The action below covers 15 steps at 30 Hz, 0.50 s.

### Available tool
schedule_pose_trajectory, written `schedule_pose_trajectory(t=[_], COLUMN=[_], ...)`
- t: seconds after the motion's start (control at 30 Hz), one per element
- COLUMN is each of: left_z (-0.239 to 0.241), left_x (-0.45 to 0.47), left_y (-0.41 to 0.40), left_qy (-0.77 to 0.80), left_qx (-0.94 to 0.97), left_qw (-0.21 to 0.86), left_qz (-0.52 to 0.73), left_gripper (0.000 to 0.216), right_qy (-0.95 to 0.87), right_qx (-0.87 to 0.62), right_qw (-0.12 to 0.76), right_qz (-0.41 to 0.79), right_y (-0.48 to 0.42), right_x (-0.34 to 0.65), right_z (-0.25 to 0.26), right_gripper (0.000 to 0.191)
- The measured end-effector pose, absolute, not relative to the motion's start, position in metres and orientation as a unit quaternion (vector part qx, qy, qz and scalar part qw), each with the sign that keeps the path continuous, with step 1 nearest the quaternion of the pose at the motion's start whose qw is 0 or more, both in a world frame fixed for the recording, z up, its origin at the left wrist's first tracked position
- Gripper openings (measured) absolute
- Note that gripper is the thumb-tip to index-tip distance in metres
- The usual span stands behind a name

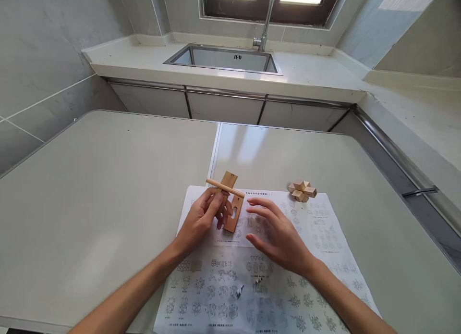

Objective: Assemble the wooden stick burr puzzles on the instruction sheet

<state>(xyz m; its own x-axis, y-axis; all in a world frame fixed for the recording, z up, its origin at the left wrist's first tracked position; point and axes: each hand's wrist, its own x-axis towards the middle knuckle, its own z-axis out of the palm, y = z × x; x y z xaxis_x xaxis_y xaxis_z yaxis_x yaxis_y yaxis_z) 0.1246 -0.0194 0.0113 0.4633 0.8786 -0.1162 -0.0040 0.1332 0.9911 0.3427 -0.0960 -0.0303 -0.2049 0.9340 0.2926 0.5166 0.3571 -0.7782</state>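
Left to right: the left hand (205, 216) is closed around a slotted wooden plate (230, 204), held above a printed sheet (252, 276) on the table (108, 190). A wooden rod (225, 188) is set across the plate, its long axis running left to right. The right hand (277, 235), open and empty, is held just right of the plate. A wooden knot puzzle (302, 190) is seen farther right, apart.
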Motion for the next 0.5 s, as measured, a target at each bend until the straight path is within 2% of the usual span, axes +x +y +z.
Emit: schedule_pose_trajectory(t=[0.3,0.5], left_z=[0.0031,0.0052], left_x=[0.1258,0.1268], left_y=[-0.0204,-0.02], left_qy=[0.369,0.392], left_qx=[0.568,0.549], left_qw=[0.665,0.659], left_qz=[0.314,0.333], left_gripper=[0.037,0.038], right_qy=[-0.84,-0.823], right_qx=[-0.43,-0.442], right_qw=[0.274,0.309], right_qz=[0.186,0.181], right_y=[-0.0987,-0.0971], right_x=[0.3318,0.3352], right_z=[-0.0319,-0.0356], right_gripper=[0.067,0.058])
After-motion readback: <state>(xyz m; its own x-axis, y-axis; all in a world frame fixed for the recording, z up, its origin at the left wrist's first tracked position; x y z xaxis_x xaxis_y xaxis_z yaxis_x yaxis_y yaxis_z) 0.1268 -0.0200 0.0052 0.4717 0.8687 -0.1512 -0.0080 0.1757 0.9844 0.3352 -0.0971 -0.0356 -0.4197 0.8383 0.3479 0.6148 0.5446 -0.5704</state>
